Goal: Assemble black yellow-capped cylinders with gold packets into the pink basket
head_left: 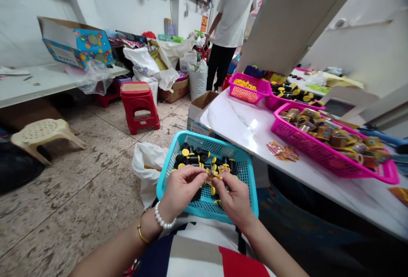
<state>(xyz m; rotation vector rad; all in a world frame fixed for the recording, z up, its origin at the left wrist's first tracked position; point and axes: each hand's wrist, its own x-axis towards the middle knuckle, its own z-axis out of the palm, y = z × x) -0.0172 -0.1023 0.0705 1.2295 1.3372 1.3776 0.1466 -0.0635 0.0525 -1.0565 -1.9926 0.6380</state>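
Note:
My left hand (184, 187) and my right hand (235, 194) meet over a turquoise basket (255, 200). Fingertips of both are pinched on a small yellow printed piece (209, 175), whose exact kind I cannot make out. Black cylinders with yellow ends (185, 152) lie loose in the basket below, partly hidden by my hands. The basket rests at my lap. On the white table to the right lies a small pile of orange printed packets (283, 151), apart from my hands.
A long pink basket (338, 160) on the table (234, 117) holds many brown-and-gold pieces. Behind it, a smaller pink basket (244, 95) has yellow parts. A white bag (148, 158) stands left of the turquoise basket. A red stool (139, 107) and a person (236, 13) are farther back.

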